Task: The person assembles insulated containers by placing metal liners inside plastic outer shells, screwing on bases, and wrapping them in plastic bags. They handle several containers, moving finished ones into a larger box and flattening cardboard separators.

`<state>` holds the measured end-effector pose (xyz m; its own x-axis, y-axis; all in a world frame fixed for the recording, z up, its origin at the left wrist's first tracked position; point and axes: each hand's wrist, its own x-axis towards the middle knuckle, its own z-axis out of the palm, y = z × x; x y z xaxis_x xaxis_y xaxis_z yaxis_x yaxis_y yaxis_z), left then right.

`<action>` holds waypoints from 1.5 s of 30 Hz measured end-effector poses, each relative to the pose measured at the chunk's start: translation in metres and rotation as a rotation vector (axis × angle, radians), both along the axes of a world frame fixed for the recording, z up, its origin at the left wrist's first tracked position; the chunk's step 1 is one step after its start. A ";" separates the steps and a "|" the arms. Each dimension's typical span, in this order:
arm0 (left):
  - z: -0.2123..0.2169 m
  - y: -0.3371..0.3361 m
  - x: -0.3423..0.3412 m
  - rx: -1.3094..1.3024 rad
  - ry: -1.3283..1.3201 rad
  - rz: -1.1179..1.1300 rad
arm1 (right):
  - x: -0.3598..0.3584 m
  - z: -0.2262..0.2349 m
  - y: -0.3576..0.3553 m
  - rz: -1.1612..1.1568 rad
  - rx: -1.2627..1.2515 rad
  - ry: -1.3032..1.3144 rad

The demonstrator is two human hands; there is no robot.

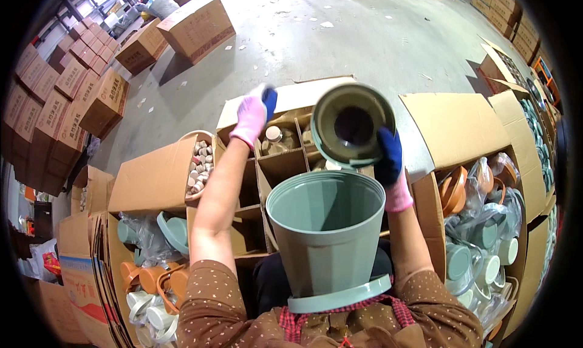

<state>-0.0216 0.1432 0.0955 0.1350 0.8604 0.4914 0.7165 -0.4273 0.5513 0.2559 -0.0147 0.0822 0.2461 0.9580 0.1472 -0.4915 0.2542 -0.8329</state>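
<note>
My right hand [392,166], in a blue and pink glove, grips the edge of a round, hollow, olive-green vessel [325,123] with a dark middle, tilted toward me. My left hand [256,112], gloved alike, is raised over the far side of a divided carton [285,166]; its fingers look curled, and what they hold, if anything, I cannot make out. Between my forearms, close to my body, stands a pale green bucket-shaped container [328,239], its inside visible, with a curved green rim piece [340,294] at its foot. A glass bottle [276,140] with a pale top sits in a carton compartment.
Left of the divided carton is a tub of small pale caps [199,172]. Open cartons on both sides hold green, orange and white plastic parts [159,281] [486,245], some in clear bags. Stacked brown boxes [54,111] stand far left; two more boxes [195,29] sit on the grey floor.
</note>
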 end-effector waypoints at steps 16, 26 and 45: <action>-0.094 -0.009 0.000 -0.380 0.721 0.128 | 0.018 -0.023 -0.018 0.055 -0.084 -0.698; 0.170 -0.104 -0.110 -0.060 -0.470 0.094 | 0.019 -0.021 -0.041 0.340 -0.251 -0.608; 0.207 -0.213 0.053 -0.135 -0.509 -0.593 | 0.083 0.251 -0.076 0.402 -0.077 -1.023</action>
